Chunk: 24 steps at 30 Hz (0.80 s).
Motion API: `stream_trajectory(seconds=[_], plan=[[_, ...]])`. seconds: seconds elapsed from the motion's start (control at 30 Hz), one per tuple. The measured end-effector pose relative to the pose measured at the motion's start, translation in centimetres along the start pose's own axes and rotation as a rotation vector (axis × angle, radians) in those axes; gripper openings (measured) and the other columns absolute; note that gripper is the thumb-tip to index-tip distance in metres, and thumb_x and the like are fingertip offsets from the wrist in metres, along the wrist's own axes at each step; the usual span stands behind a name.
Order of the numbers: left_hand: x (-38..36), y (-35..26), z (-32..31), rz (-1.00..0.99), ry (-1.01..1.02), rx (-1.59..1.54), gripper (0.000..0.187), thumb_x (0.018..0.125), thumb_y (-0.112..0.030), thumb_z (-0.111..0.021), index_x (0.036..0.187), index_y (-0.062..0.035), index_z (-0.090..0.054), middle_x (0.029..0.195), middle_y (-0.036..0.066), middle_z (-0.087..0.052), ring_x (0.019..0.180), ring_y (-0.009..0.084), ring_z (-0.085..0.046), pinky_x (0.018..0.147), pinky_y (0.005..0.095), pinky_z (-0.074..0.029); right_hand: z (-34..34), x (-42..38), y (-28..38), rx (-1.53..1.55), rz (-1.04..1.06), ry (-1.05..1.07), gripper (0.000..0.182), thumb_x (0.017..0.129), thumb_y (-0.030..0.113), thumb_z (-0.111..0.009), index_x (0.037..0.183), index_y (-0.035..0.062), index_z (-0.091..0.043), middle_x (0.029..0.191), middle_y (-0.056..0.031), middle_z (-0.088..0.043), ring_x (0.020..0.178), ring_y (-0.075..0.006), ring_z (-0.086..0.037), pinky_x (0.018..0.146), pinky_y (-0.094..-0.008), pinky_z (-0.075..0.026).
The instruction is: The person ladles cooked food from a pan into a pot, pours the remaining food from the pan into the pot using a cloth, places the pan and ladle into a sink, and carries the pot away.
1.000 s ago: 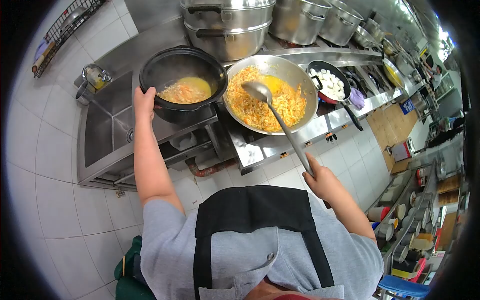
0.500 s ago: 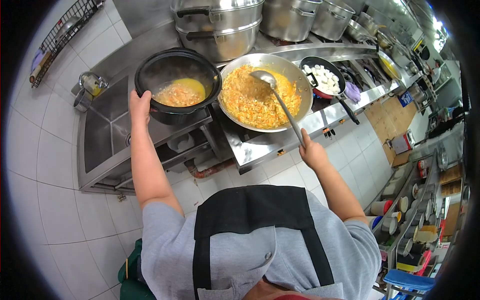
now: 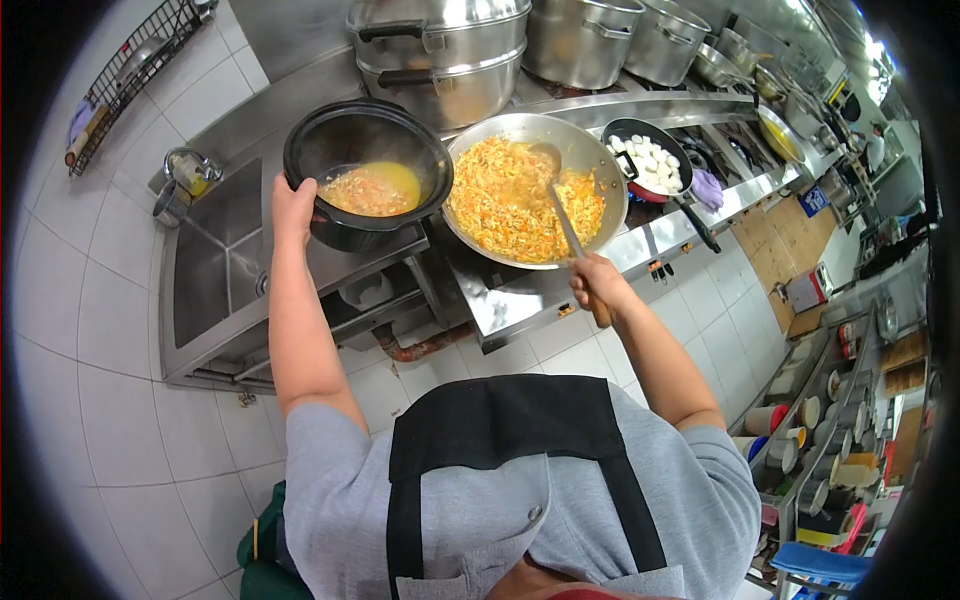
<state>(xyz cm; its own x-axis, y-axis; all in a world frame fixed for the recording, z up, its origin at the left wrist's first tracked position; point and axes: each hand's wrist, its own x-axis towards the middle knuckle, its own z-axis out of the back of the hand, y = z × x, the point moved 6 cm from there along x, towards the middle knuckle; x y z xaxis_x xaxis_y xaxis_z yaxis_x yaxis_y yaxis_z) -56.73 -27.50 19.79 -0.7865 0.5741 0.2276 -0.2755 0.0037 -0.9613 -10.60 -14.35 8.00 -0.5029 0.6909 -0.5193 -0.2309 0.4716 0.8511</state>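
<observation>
My left hand grips the rim of a deep black pot on its left side. Yellow broth with shredded orange and pale food lies in the bottom of that pot, which tilts toward me. Right beside it, a wide silver pan is filled with shredded yellow-orange food. My right hand is closed around the wooden-ended handle of a ladle. The ladle's bowl dips into the food at the pan's right side.
A black frying pan of white pieces sits on the stove to the right, near a purple cloth. Large steel pots line the back. A steel sink is at left, and a crowded shelf at right.
The ladle's bowl has turned over and sunk into the food in the pan. My right hand has shifted slightly left. The black pot sits slightly farther right in view.
</observation>
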Motion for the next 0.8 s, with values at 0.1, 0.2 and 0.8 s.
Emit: stream_trajectory(seconds=[0.1, 0.2, 0.8], plan=[[0.0, -0.5, -0.2, 0.005, 0.007, 0.015, 0.048, 0.077, -0.013, -0.055, 0.120, 0.0047, -0.043, 0.094, 0.013, -0.059, 0.062, 0.0188, -0.062, 0.040, 0.0277, -0.050, -2.6, -1.1, 2.2, 0.595, -0.169, 0.209, 0.017, 0.092, 0.021, -0.048, 0.097, 0.0047, -0.048, 0.059, 0.0052, -0.038, 0.039, -0.0039, -0.034, 0.031, -0.0196, -0.030], [0.0, -0.8, -0.5, 0.029, 0.009, 0.019, 0.047, 0.075, -0.011, -0.053, 0.119, 0.0041, -0.046, 0.092, 0.010, -0.060, 0.060, 0.0167, -0.060, 0.040, 0.0270, -0.049, -2.9, -1.0, 3.3, 0.890, -0.200, 0.396, 0.020, 0.092, 0.016, -0.046, 0.101, -0.0022, -0.048, 0.058, 0.0057, -0.039, 0.040, -0.0017, -0.034, 0.031, -0.0171, -0.027], [1.1, 0.0, -0.2, 0.012, 0.042, 0.039, 0.046, 0.076, -0.013, -0.055, 0.118, 0.0024, -0.044, 0.091, 0.013, -0.060, 0.061, 0.0183, -0.062, 0.041, 0.0283, -0.050, -4.4, -11.2, 6.8, 0.796, 0.034, 0.460, 0.032, 0.093, 0.016, -0.046, 0.120, -0.0002, -0.047, 0.061, 0.0034, -0.040, 0.037, -0.0027, -0.035, 0.030, -0.0187, -0.028]])
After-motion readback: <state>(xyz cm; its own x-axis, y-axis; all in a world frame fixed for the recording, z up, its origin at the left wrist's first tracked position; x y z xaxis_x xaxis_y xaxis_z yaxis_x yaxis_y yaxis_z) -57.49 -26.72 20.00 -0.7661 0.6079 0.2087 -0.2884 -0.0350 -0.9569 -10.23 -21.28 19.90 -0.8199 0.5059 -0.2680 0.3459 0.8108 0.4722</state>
